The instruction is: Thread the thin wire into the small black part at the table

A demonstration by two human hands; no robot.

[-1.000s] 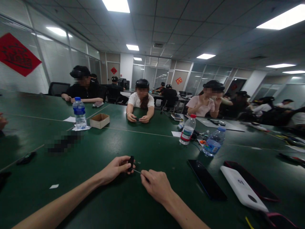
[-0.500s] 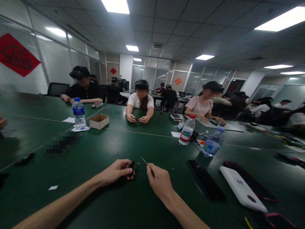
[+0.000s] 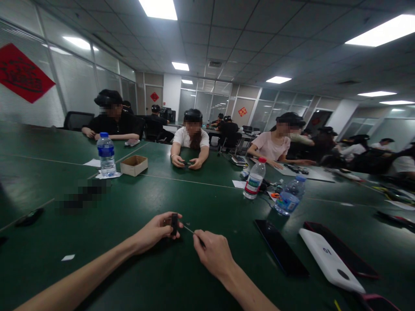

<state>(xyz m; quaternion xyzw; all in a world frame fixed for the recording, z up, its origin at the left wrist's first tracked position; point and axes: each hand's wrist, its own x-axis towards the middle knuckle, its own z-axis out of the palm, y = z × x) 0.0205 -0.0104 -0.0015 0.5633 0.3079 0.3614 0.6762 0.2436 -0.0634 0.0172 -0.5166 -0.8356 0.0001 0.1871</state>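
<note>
Between the thumb and fingers of my left hand (image 3: 160,229) is a small black block-shaped piece (image 3: 174,224), held upright above the green table (image 3: 145,280). My right hand (image 3: 214,250) is closed round a thin tool with a slim metal shaft (image 3: 188,229), which looks like a small screwdriver; its handle is mostly hidden in my fingers. The shaft points left toward the black piece. Its tip is close to that piece, and I cannot tell whether they touch.
Right of my hands lie a dark phone (image 3: 280,248) and a white device (image 3: 330,259). Beyond stand a red-capped bottle (image 3: 254,181) and a blue-capped bottle (image 3: 289,198). Another bottle (image 3: 106,155) and a small cardboard box (image 3: 134,166) are at left. Several people sit around the table.
The black piece has turned in my left hand, showing a broader face. My right hand has shifted slightly left, bringing the shaft lower and nearer to the piece.
</note>
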